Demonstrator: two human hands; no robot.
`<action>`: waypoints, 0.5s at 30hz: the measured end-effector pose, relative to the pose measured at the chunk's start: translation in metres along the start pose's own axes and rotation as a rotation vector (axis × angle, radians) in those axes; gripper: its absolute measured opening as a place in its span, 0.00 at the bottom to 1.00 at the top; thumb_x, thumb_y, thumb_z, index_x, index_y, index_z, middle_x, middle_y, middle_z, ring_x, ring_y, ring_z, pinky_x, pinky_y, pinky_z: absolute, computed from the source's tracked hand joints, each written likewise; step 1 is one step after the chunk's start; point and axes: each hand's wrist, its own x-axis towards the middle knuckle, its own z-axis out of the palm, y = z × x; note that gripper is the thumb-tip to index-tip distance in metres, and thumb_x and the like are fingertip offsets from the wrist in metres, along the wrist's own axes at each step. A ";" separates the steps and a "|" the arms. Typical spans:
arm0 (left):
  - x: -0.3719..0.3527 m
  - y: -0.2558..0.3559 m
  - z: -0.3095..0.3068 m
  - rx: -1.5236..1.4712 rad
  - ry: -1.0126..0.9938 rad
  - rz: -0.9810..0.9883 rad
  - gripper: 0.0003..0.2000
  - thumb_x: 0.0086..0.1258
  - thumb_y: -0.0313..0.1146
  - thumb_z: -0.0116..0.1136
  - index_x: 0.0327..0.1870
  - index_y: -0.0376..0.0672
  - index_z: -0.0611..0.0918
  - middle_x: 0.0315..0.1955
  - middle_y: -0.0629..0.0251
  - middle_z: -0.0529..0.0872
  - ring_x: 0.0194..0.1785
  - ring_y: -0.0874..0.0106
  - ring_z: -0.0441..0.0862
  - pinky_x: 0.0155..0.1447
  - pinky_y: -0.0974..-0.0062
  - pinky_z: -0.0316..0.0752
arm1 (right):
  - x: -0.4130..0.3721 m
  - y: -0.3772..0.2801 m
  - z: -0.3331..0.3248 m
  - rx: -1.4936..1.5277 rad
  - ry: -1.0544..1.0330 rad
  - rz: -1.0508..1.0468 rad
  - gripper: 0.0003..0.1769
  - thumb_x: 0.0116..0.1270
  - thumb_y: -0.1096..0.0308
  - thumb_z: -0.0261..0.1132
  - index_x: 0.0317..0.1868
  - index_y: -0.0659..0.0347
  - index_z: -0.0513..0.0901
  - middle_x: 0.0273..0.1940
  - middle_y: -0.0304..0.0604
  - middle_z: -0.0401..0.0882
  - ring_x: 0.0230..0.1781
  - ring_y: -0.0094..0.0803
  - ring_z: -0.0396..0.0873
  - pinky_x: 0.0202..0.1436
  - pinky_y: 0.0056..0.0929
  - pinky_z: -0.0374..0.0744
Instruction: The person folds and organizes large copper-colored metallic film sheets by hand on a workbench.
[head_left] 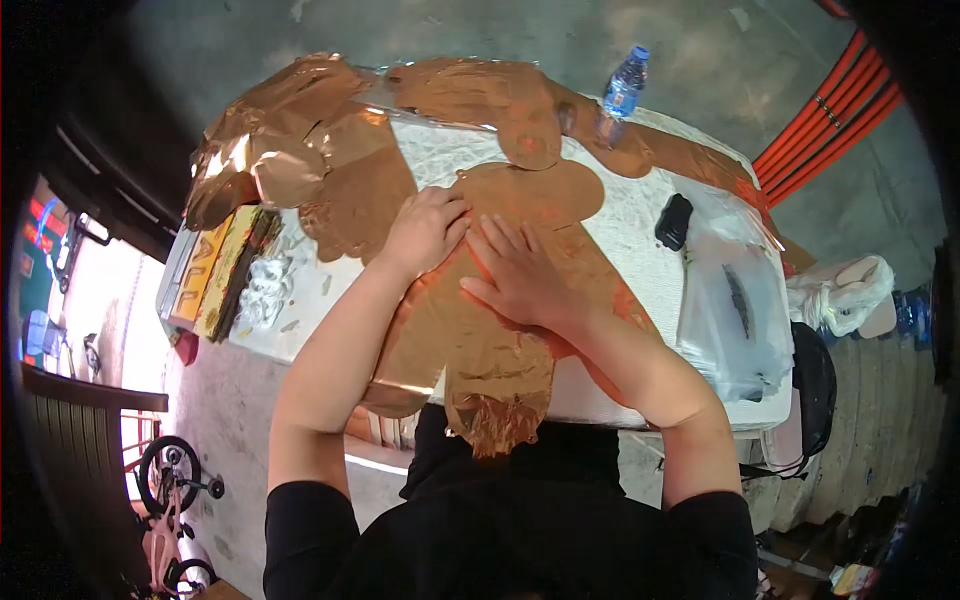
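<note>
A large copper-coloured foil piece [480, 335] is spread over the white table in front of me, with a crumpled end hanging over the near edge. My left hand [432, 232] rests on its upper left part, fingers bent and drawn together at a fold of the foil. Close beside it, my right hand [518, 275] lies palm down on the foil with its fingers spread. Above both hands is a rounded foil lobe [545, 192]. More shiny, wrinkled copper-coloured foil [275, 125] is heaped at the far left of the table.
A water bottle [625, 85] stands at the far edge of the white table [640, 235]. To the right lie a black object [674, 221] and clear plastic bags [735, 315]. Boxes [222, 275] and white crumpled material [268, 290] sit at the left edge.
</note>
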 end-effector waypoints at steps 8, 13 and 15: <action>0.000 -0.003 0.002 -0.005 -0.005 -0.006 0.12 0.61 0.34 0.58 0.45 0.41 0.81 0.46 0.61 0.79 0.53 0.62 0.73 0.57 0.65 0.67 | 0.033 0.069 -0.044 0.074 0.240 -0.101 0.21 0.56 0.64 0.64 0.49 0.63 0.73 0.36 0.49 0.77 0.38 0.47 0.76 0.40 0.40 0.74; 0.002 0.000 -0.003 -0.026 -0.031 -0.028 0.13 0.61 0.33 0.59 0.46 0.40 0.81 0.46 0.60 0.79 0.53 0.61 0.73 0.57 0.65 0.67 | 0.047 0.196 -0.058 -0.419 0.225 0.389 0.13 0.56 0.65 0.62 0.42 0.61 0.78 0.40 0.52 0.79 0.42 0.46 0.78 0.45 0.41 0.77; 0.003 -0.001 -0.003 -0.032 -0.028 -0.024 0.11 0.60 0.34 0.59 0.43 0.42 0.81 0.45 0.63 0.78 0.53 0.63 0.72 0.57 0.65 0.66 | 0.048 0.208 -0.061 -0.464 0.214 0.461 0.14 0.57 0.65 0.61 0.42 0.60 0.78 0.39 0.52 0.80 0.40 0.46 0.80 0.44 0.42 0.78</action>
